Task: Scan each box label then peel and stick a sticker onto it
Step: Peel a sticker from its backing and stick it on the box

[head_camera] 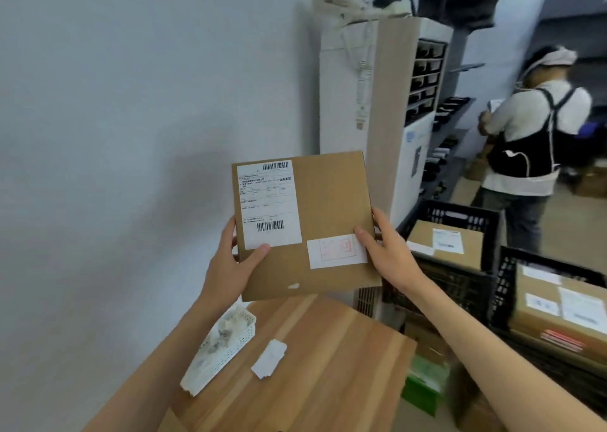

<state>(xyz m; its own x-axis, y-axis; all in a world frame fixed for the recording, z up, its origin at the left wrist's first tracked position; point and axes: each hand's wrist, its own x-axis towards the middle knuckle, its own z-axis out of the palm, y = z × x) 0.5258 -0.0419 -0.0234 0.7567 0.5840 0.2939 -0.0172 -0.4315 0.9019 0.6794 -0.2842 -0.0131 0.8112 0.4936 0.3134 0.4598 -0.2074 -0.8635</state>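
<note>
both hands, left hand (pixel 230 260) and right hand (pixel 387 251), clamp the box (pixel 328 201) above the table (pixel 328 366); the sticker (pixel 336 249) under the right thumb may lift or crease.

Your left hand (pixel 230 267) and right hand (pixel 387 251) grip the cardboard box (pixel 328 201) above the tabletop (pixel 328 366), shipping label (pixel 267 201) and sticker (pixel 335 251) facing you.

Single head view, looking forward-down, close over wooden table (pixel 322 359) edge.
</note>
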